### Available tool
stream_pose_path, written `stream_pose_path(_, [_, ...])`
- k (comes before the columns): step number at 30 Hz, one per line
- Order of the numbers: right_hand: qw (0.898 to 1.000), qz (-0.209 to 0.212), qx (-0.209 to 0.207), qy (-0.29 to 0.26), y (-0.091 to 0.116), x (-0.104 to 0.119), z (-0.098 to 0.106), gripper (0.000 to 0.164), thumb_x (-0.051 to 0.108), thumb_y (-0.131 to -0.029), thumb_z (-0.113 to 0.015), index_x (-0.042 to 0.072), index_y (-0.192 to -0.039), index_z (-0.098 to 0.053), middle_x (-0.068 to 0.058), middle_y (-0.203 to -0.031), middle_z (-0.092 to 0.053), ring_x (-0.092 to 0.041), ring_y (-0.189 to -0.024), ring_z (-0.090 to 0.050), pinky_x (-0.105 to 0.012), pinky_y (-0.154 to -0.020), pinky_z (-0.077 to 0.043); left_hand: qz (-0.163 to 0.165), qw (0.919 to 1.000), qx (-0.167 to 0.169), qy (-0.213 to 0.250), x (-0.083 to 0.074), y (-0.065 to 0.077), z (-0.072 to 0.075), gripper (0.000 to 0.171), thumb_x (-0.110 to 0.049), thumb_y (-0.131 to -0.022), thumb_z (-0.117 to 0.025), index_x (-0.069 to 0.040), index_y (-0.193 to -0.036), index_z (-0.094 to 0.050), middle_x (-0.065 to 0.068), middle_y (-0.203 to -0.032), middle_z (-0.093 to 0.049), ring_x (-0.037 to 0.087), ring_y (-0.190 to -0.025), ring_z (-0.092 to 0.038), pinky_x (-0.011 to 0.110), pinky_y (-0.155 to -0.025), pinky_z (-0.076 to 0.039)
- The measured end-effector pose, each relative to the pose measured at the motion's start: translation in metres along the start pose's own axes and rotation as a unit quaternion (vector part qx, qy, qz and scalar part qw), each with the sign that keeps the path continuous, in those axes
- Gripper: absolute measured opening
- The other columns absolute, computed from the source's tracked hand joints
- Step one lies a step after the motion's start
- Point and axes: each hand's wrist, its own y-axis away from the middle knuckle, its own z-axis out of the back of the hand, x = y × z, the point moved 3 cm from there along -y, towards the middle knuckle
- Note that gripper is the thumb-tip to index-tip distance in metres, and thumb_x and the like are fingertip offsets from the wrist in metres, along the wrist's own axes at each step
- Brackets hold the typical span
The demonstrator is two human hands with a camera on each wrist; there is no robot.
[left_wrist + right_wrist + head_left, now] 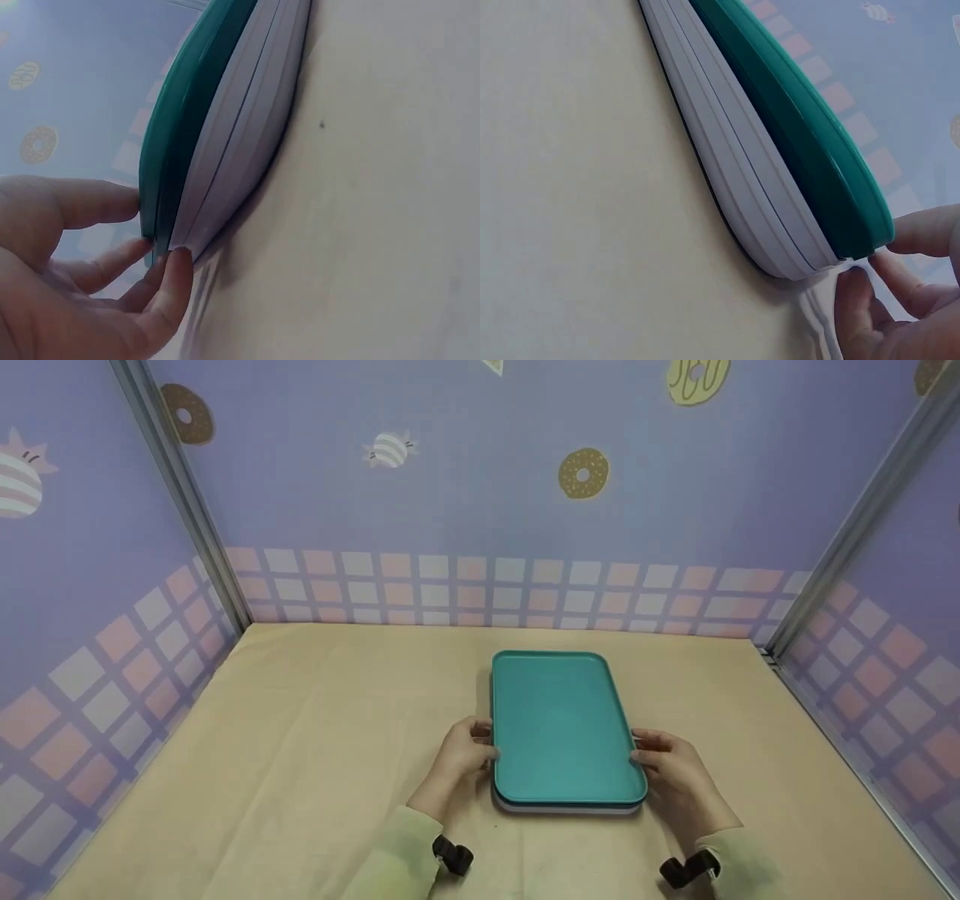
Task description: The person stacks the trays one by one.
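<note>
A teal rectangular tray (562,727) lies on top of a stack, its rounded rim facing up. Beneath it are pale trays (232,127), whose ridged sides also show in the right wrist view. My left hand (466,750) grips the teal tray's left edge, the thumb on the rim and other fingers lower, near the pale sides. On the opposite edge my right hand (670,765) pinches the teal tray between thumb and fingers. A dark wedge separates the teal tray from the pale ones in the right wrist view (780,142). Fingertips under the edges are partly hidden.
A beige cloth (337,735) covers the table under the stack. Purple patterned panels (465,510) stand behind and at both sides, joined by metal posts (187,495). Each wrist carries a small black device (453,855) near the sleeve.
</note>
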Motion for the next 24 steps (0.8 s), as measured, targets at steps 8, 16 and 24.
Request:
stream_pose_path(8, [0.997,-0.021,0.039,-0.063,-0.0014,-0.0036,-0.0032,0.063,0.003,-0.102,-0.058,-0.004,-0.159,-0.031,-0.028,-0.165,-0.029,-0.04,-0.151,-0.032,-0.049,-0.122,-0.037,0.005,0.9945,0.058,0.087,0.0075,-0.0065,-0.0001,0.07,0.016,-0.089,-0.062,0.003,-0.155,-0.04,0.028,-0.153,-0.048,0.043,-0.141,-0.05,0.048,-0.108,-0.053])
stream_pose_path(16, [0.997,-0.01,0.045,-0.06,-0.0031,-0.0037,-0.0028,0.06,0.001,-0.102,-0.057,-0.008,-0.156,-0.033,-0.029,-0.163,-0.032,-0.038,-0.149,-0.035,-0.05,-0.125,-0.031,0.01,0.9924,0.062,0.106,0.0094,-0.0072,0.0009,0.073,0.014,-0.089,-0.065,0.003,-0.156,-0.038,0.028,-0.155,-0.046,0.043,-0.142,-0.048,0.046,-0.106,-0.054])
stream_pose_path(24, [0.999,0.004,0.045,-0.019,-0.0043,-0.0041,-0.0009,0.061,0.005,-0.101,-0.06,-0.008,-0.155,-0.035,-0.03,-0.161,-0.034,-0.034,-0.145,-0.041,-0.035,-0.113,-0.044,0.021,0.9899,0.066,0.124,0.0102,-0.0057,0.0003,0.073,0.013,-0.09,-0.064,0.001,-0.157,-0.037,0.027,-0.156,-0.046,0.042,-0.143,-0.048,0.045,-0.105,-0.055])
